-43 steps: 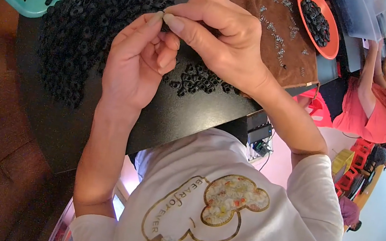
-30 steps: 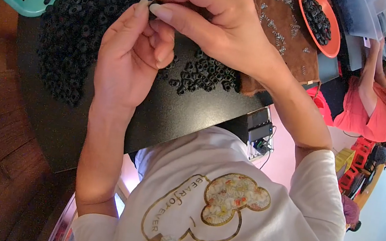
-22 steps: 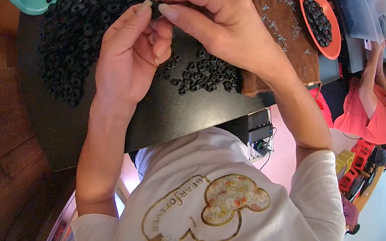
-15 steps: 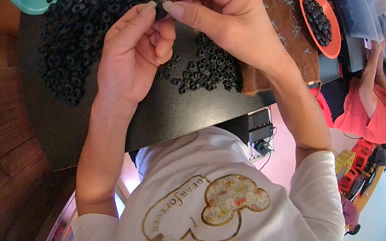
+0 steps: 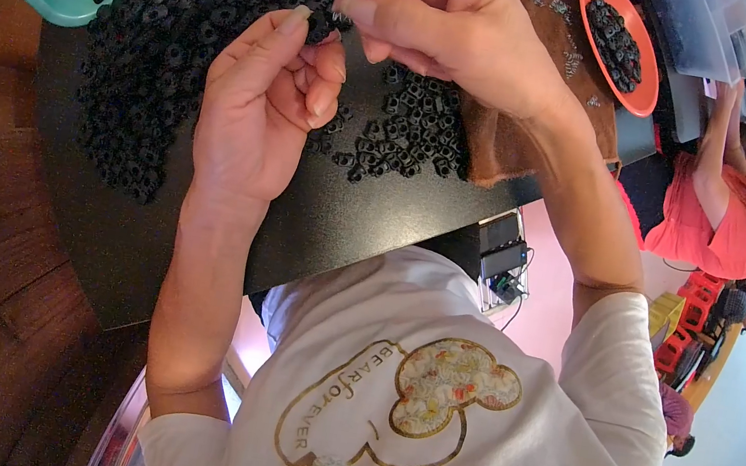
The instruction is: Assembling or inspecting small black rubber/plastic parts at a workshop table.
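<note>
My left hand (image 5: 261, 108) is raised over the table with its thumb and fingers closed on a small black plastic part (image 5: 317, 29), mostly hidden by the fingers. Just to its right, my right hand (image 5: 449, 30) pinches thumb against forefinger. Something tiny and thin may be at those fingertips, too small to name. A large heap of black ring-shaped parts (image 5: 150, 71) spreads behind and left of my hands. Under my right hand lies a smaller group of black parts (image 5: 414, 127). Small metal springs (image 5: 572, 63) are scattered on a brown cloth (image 5: 504, 146) to the right.
An orange-red dish (image 5: 648, 86) of black parts stands beyond the cloth. At the far left is a green mesh basket (image 5: 61, 13), and a clear plastic bin (image 5: 698, 31) is at the far right. The dark table (image 5: 327, 216) ends near my body. A person in red (image 5: 722, 215) sits at right.
My right hand has moved slightly up and right, so its fingertips are now apart from my left thumb. The left hand has barely shifted and keeps the black part.
</note>
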`<act>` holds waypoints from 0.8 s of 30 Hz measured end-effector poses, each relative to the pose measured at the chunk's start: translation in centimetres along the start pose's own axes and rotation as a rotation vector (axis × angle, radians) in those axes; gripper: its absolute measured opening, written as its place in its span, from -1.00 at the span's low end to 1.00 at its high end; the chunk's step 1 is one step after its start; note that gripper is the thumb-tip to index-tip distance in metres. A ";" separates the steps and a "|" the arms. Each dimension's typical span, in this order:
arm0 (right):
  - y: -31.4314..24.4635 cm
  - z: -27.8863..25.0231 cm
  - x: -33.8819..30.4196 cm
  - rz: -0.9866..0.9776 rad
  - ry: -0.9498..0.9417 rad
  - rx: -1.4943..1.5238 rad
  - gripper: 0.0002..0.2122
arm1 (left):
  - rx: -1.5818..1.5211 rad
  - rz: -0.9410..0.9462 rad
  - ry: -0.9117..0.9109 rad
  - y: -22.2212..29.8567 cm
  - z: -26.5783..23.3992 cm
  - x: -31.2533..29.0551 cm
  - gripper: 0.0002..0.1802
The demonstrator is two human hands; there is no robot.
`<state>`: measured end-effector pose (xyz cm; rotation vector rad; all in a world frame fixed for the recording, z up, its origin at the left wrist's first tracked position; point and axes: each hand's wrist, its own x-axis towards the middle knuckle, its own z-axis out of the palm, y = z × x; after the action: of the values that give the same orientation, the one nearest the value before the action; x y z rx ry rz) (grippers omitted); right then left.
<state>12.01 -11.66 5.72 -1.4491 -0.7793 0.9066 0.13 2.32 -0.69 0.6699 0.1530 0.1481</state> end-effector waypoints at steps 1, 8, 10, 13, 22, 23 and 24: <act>-0.1 0.0 0.0 0.000 -0.001 0.000 -0.92 | 0.003 0.000 -0.003 0.0 -0.1 0.0 -0.77; 0.1 0.1 0.3 -0.068 -0.030 0.001 -0.86 | 0.085 0.007 0.010 -0.3 0.0 0.1 -0.79; 0.0 0.2 0.2 -0.064 -0.048 0.042 -0.85 | 0.089 0.025 -0.007 -0.4 0.0 0.1 -0.80; -0.9 0.9 -0.1 -0.060 -0.064 -0.088 -0.84 | 0.136 0.046 0.001 -0.3 -0.1 0.0 -0.79; -0.8 -0.2 0.1 0.035 -0.163 0.141 -0.73 | 0.080 0.016 -0.061 -0.5 -0.2 0.0 -0.78; -0.7 -0.2 0.2 0.036 -0.164 0.140 -0.73 | 0.080 0.017 -0.060 -0.4 -0.2 0.0 -0.78; -0.7 -0.2 0.3 0.029 -0.171 0.118 -0.72 | 0.090 0.022 -0.058 -0.4 -0.2 0.0 -0.77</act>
<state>12.34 -11.41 6.37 -1.2945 -0.8180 1.0915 0.08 2.12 -1.11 0.7646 0.0969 0.1430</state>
